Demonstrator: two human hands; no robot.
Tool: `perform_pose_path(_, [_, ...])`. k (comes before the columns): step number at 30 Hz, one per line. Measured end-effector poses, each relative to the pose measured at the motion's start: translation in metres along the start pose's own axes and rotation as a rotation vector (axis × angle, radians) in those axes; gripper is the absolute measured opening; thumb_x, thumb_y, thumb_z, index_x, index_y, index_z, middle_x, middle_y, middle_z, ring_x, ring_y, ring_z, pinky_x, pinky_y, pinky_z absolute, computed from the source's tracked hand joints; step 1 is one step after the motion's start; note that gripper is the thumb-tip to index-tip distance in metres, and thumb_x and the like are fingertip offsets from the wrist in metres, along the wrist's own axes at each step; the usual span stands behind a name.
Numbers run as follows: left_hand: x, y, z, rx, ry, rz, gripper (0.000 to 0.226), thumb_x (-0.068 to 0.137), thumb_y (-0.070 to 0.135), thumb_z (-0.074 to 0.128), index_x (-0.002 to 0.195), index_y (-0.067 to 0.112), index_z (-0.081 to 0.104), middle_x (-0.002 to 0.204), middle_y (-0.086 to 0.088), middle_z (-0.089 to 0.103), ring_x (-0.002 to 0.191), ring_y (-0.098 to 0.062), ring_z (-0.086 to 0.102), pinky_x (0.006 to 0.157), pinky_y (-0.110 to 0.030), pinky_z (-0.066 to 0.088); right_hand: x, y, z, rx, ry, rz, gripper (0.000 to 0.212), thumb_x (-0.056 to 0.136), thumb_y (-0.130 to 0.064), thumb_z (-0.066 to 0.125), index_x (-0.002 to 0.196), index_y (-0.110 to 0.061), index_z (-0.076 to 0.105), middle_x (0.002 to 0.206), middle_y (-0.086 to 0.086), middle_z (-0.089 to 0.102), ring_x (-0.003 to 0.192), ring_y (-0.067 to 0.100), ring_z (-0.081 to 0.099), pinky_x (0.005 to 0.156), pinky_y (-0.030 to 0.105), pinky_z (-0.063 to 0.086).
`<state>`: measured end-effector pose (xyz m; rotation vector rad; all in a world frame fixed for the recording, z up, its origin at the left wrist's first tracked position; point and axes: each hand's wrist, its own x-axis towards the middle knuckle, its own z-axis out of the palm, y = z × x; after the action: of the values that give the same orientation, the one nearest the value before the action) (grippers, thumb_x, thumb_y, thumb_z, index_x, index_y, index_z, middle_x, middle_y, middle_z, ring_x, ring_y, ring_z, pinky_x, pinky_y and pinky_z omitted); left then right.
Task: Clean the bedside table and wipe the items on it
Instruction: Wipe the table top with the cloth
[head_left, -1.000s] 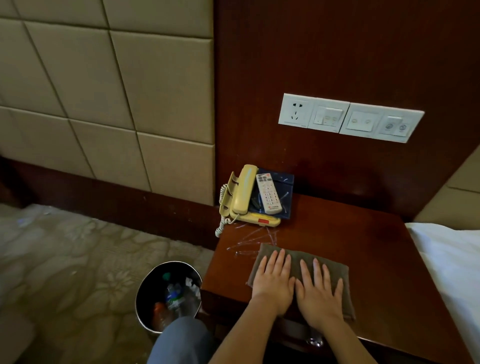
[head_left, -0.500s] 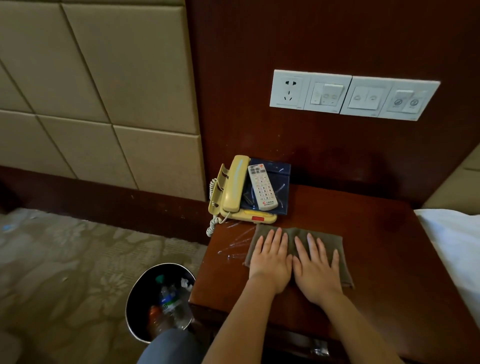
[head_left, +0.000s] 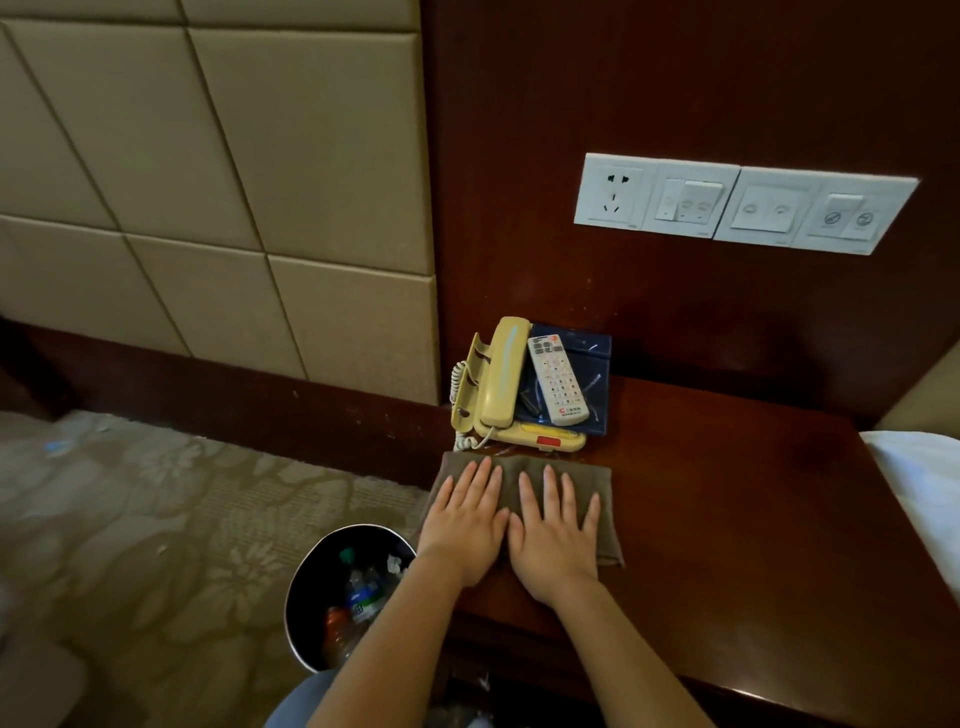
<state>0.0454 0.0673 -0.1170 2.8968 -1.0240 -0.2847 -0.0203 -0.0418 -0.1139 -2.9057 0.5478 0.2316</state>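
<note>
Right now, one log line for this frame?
phase: wiping bedside table | left hand, right hand: flat on cloth | cloth: near telephone | remote control: untouched

The dark brown wooden bedside table (head_left: 737, 519) has a cream phone (head_left: 498, 374) at its 11 o'clock corner. A dark blue flat folder (head_left: 589, 358) lies just beside the phone, on its 3 o'clock side. A grey-brown cloth (head_left: 609, 530) is spread flat on the table at about 9 o'clock, just in front of the phone and close to the table's left edge. Down on the floor (head_left: 156, 519), which has a flowery carpet, a round bin (head_left: 311, 597) stands at the table's 8 o'clock, just beside its front corner.
</note>
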Motion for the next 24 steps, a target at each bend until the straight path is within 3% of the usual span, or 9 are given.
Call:
perform_pose_path(3, [-0.004,-0.013,0.001,-0.042,-0.005,-0.020,0.056,0.103,0.040,0.012,0.151,0.019,-0.008,0.159,0.001,-0.016,0.145,-0.014,-0.017,0.120,-0.036,-0.005,0.004,-0.012,0.003,-0.010,0.009,-0.034,0.061,0.095,-0.050,-0.002,0.152,-0.028,-0.004,0.160,0.005,-0.012,0.147,0.025,-0.013,0.114,0.056,-0.014])
perform_pose_path(6, [-0.006,-0.020,0.002,-0.046,-0.017,-0.041,0.057,0.103,0.039,0.011,0.151,0.018,-0.009,0.158,0.000,-0.018,0.145,-0.014,-0.018,0.120,-0.036,-0.005,0.006,-0.019,0.003,-0.014,0.005,-0.062,0.079,0.077,-0.052,-0.018,0.152,-0.028,-0.005,0.160,0.005,-0.012,0.147,0.026,-0.012,0.113,0.056,-0.014])
perform_pose_path(10, [-0.004,-0.018,0.001,0.024,-0.018,-0.053,0.060,0.100,0.043,0.003,0.151,0.014,-0.010,0.158,-0.003,-0.018,0.145,-0.016,-0.018,0.120,-0.035,-0.006,0.006,-0.015,0.002,-0.002,-0.015,-0.097,0.065,0.090,-0.048,-0.003,0.152,-0.027,-0.005,0.160,0.006,-0.013,0.147,0.025,-0.014,0.113,0.054,-0.015])
perform_pose_path(12, [-0.005,-0.010,0.001,0.027,-0.010,-0.065,0.080,0.082,0.052,-0.017,0.150,0.012,-0.010,0.158,-0.006,-0.018,0.145,-0.018,-0.017,0.117,-0.033,-0.008,0.005,-0.007,0.001,-0.001,-0.011,-0.131,0.065,0.090,-0.048,-0.001,0.152,-0.028,-0.004,0.160,0.005,-0.013,0.147,0.024,-0.013,0.114,0.051,-0.014])
perform_pose_path(14, [-0.006,0.003,0.001,0.036,-0.002,-0.068,0.089,0.073,0.052,-0.022,0.151,0.011,-0.009,0.159,-0.007,-0.015,0.146,-0.020,-0.016,0.116,-0.033,-0.009,0.002,0.006,-0.001,0.000,-0.009,-0.150,0.064,0.091,-0.049,0.000,0.152,-0.029,-0.003,0.160,0.004,-0.012,0.147,0.023,-0.013,0.116,0.049,-0.012])
perform_pose_path(18, [-0.002,0.047,0.002,0.041,0.004,-0.042,0.059,0.102,0.040,0.011,0.151,0.012,-0.006,0.159,-0.007,-0.012,0.147,-0.020,-0.013,0.117,-0.036,-0.008,-0.011,0.051,-0.006,0.013,-0.005,-0.111,0.064,0.091,-0.051,-0.001,0.152,-0.031,-0.003,0.160,0.001,-0.013,0.147,0.021,-0.013,0.117,0.047,-0.011])
perform_pose_path(22, [0.007,0.114,0.006,0.023,-0.006,0.068,0.059,0.103,0.039,0.012,0.152,0.011,-0.006,0.159,-0.007,-0.013,0.146,-0.021,-0.014,0.117,-0.036,-0.009,-0.036,0.117,-0.007,0.025,0.033,-0.015,0.089,0.069,-0.058,-0.020,0.152,-0.034,0.000,0.161,-0.001,-0.010,0.148,0.018,-0.010,0.117,0.046,-0.008])
perform_pose_path(24, [0.008,0.155,0.011,0.036,-0.020,0.142,0.060,0.102,0.040,0.012,0.151,0.011,-0.007,0.159,-0.007,-0.014,0.146,-0.021,-0.015,0.116,-0.036,-0.011,-0.054,0.156,-0.008,0.021,0.051,0.061,0.091,0.067,-0.059,-0.020,0.152,-0.035,0.000,0.161,-0.003,-0.008,0.148,0.017,-0.008,0.117,0.046,-0.007])
